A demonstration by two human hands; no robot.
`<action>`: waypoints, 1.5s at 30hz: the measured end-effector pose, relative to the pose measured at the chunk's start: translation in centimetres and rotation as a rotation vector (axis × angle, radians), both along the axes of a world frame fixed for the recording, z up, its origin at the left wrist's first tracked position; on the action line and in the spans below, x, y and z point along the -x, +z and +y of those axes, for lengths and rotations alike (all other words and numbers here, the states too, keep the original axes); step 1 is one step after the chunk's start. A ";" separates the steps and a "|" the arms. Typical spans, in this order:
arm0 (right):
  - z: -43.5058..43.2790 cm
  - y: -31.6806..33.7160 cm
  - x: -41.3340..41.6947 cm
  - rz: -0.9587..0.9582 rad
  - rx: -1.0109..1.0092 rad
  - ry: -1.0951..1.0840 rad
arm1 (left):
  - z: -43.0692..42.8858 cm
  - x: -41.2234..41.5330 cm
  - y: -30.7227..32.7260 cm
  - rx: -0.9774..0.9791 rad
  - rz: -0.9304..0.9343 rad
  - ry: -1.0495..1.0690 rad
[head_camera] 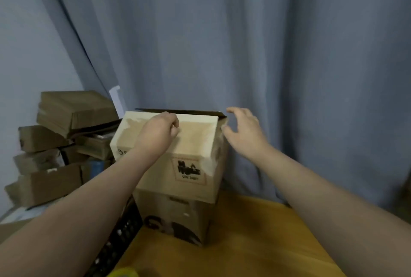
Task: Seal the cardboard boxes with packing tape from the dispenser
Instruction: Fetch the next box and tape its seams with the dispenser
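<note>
A yellow table [255, 245] stands before a grey curtain [244, 43]. The left hand [158, 132], fingers curled, rests on the top box [195, 143]. The right hand [244, 135] is spread beside its corner.

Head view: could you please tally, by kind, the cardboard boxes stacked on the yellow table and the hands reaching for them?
Stacked cardboard boxes: 2, the upper box and the lower box
Hands: 2, the left hand and the right hand
Total: 4
</note>
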State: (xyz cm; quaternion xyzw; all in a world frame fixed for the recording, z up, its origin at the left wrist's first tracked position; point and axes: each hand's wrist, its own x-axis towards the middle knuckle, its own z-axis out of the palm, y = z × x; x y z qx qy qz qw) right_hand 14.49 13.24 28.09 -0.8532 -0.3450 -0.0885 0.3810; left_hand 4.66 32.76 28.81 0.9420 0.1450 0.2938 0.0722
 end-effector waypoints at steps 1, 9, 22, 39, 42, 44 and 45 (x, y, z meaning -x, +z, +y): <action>1.8 0.4 -0.2 0.018 -0.004 -0.019 | 1.5 -0.2 0.3 0.000 0.007 0.008; 11.4 0.4 -5.6 0.209 0.159 -0.332 | 11.9 -3.3 0.9 0.028 0.042 0.077; 12.6 -4.2 -7.1 0.523 0.014 -0.325 | 18.5 -5.0 -3.9 0.368 0.368 0.188; -0.5 -2.8 -4.2 0.515 -0.237 -0.295 | 4.4 -1.6 -1.4 0.246 0.159 0.220; -4.9 -2.8 -3.8 0.516 -0.219 -0.323 | 0.3 -1.8 -1.8 0.270 0.161 0.198; -8.9 -3.0 -3.5 0.533 -0.220 -0.341 | -3.4 -2.0 -2.2 0.278 0.160 0.177; -11.0 -3.1 -3.3 0.540 -0.219 -0.348 | -5.4 -2.0 -2.4 0.278 0.159 0.165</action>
